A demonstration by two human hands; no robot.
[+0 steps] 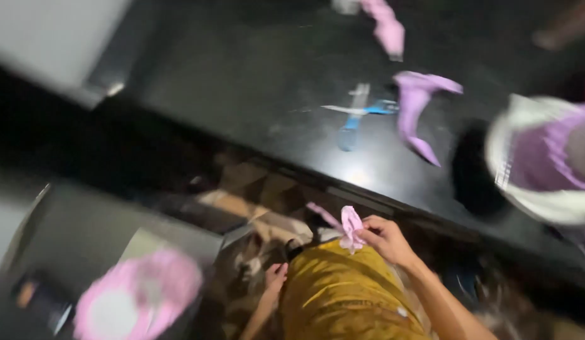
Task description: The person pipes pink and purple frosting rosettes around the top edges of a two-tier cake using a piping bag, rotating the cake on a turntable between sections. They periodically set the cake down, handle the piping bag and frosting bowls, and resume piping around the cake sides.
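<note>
My right hand point(385, 238) pinches a small crumpled pink scrap of cloth point(351, 228) just below the edge of a dark tabletop point(261, 75). My left hand point(275, 277) hangs low beside my mustard-yellow garment point(343, 296), fingers loosely curled with nothing visible in it. The picture is blurred by motion.
On the tabletop lie blue-handled scissors point(358, 113), two pink cloth pieces point(418, 107) point(387, 25) and a white basket point(525, 182) with purple cloth at the right. A pink and white round object point(138, 296) sits lower left on a grey surface. The floor is patterned.
</note>
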